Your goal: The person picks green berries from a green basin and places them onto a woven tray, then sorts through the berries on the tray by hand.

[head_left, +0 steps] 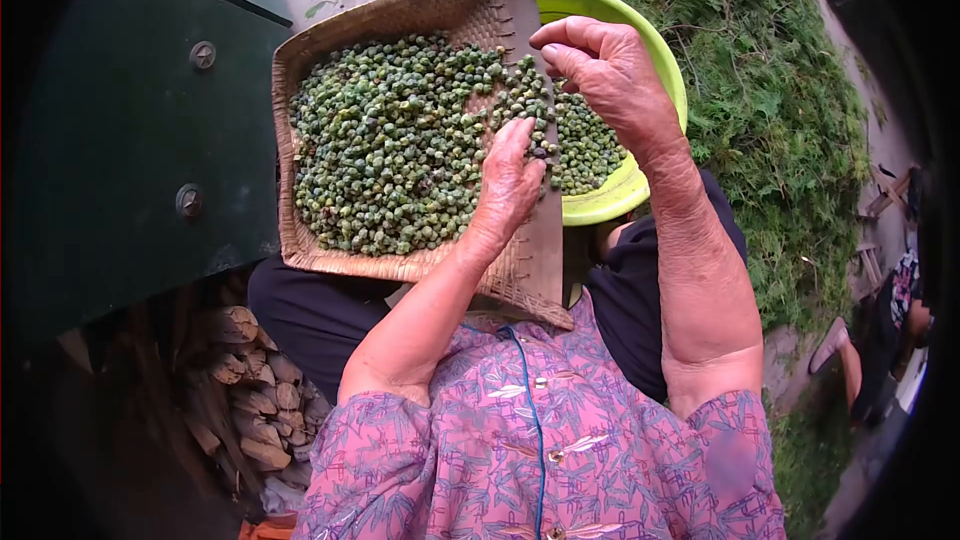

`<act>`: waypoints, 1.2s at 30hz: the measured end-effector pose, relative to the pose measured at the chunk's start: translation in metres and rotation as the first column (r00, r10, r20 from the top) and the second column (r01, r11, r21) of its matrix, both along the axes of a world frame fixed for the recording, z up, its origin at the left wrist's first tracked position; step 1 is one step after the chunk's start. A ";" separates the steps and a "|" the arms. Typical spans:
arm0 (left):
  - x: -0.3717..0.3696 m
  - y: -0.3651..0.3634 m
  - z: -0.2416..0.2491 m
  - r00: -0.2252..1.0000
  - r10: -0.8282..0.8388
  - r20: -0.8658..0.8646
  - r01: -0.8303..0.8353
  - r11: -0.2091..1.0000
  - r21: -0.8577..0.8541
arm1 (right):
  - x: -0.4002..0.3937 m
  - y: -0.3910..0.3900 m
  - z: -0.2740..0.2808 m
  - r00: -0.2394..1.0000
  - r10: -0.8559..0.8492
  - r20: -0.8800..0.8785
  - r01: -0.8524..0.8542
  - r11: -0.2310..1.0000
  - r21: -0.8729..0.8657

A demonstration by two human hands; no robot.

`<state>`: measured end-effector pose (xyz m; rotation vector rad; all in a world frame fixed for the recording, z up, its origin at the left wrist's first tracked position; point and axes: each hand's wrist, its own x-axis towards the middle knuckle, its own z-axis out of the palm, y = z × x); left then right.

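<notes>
A woven winnowing basket [290,140] rests tilted across my lap, spread with small, round, green, knobbly seed pods [390,140]. My left hand [512,178] lies among the pods by the basket's flat wooden lip [540,250], fingers stretched out and thumb apart, touching them. A few pods sit on that lip. My right hand [610,65] hovers over the yellow-green basin [605,205], beyond the lip. Its thumb and forefinger are a little apart with nothing visible between them; the other fingers curl underneath. More green pods [585,145] fill part of the basin.
Cut green conifer branches [770,120] cover the ground at right. A dark green metal door [140,130] with round studs stands at left. Stacked firewood [265,390] lies below it. Another person's leg [850,370] shows at far right.
</notes>
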<state>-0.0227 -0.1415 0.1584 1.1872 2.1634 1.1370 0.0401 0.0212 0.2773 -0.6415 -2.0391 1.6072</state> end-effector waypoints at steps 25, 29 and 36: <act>-0.065 0.024 -0.022 0.787 0.097 -0.609 -0.298 0.924 -0.238 | -0.002 -0.001 0.004 0.999 -0.042 -0.020 0.042 0.999 -0.008; -0.069 0.025 -0.029 0.785 0.137 -0.604 -0.298 0.939 -0.173 | 0.000 -0.001 0.003 0.999 -0.050 -0.019 0.050 0.999 -0.010; -0.063 0.009 0.011 0.878 0.340 0.337 -0.344 0.938 -0.050 | 0.001 -0.001 -0.003 1.000 -0.013 0.022 0.012 0.997 0.076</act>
